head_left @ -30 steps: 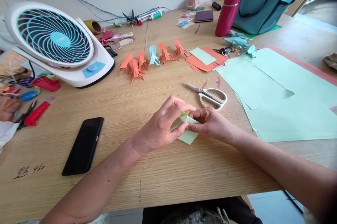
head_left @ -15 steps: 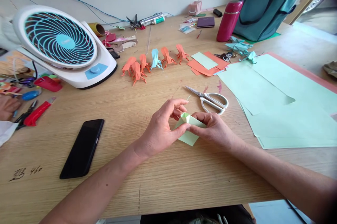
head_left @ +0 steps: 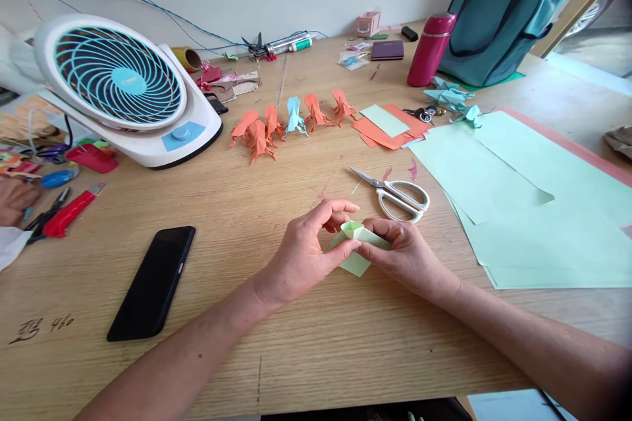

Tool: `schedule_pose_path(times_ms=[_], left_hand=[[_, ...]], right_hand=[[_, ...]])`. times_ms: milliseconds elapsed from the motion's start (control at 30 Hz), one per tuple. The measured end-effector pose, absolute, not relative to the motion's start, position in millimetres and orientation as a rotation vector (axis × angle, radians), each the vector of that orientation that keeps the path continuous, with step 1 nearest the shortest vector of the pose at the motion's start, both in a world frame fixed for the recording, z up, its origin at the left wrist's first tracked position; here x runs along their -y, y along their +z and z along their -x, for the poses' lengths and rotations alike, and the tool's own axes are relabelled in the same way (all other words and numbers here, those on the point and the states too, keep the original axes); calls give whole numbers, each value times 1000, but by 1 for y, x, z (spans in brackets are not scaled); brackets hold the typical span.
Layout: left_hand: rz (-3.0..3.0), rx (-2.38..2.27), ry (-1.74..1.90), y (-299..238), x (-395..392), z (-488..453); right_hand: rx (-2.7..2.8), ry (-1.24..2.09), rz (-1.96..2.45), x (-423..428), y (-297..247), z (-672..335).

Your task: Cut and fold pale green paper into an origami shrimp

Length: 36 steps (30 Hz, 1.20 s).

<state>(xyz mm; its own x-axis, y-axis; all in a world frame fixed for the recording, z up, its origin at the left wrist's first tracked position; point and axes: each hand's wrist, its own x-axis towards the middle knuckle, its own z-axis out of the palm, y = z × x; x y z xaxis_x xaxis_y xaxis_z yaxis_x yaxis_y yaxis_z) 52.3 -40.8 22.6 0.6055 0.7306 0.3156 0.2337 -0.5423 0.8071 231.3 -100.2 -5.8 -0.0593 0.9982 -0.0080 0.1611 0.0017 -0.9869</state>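
A partly folded piece of light green paper (head_left: 356, 264) is held between my two hands over the wooden table. A small pocket of it stands open at the top. My left hand (head_left: 311, 246) pinches its left side, thumb in front and index finger raised behind the pocket. My right hand (head_left: 407, 251) grips the right side between thumb and curled fingers. Both thumb tips nearly meet below the pocket. Just beyond my right hand lie white-handled scissors (head_left: 395, 196), with blades pointing to the upper left.
Orange folded paper figures (head_left: 258, 138) and a blue one (head_left: 294, 116) stand farther back. Large pale green sheets (head_left: 538, 236) cover the right side. A black phone (head_left: 152, 282) lies left, near a fan (head_left: 133, 91). A pink bottle (head_left: 431, 52) stands before a teal bag (head_left: 498, 26).
The pocket in the green paper has opened wider, and the paper tilts more away. Both hands keep their hold. The whole view has shifted slightly.
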Motion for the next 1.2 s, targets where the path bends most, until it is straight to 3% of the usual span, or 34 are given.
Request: schedule_pose_path(times_ms=[1200], left_hand=[[-1928,-826,822,31,48,-55]], right_hand=[[1462,1084,1188,103,-7,-230]])
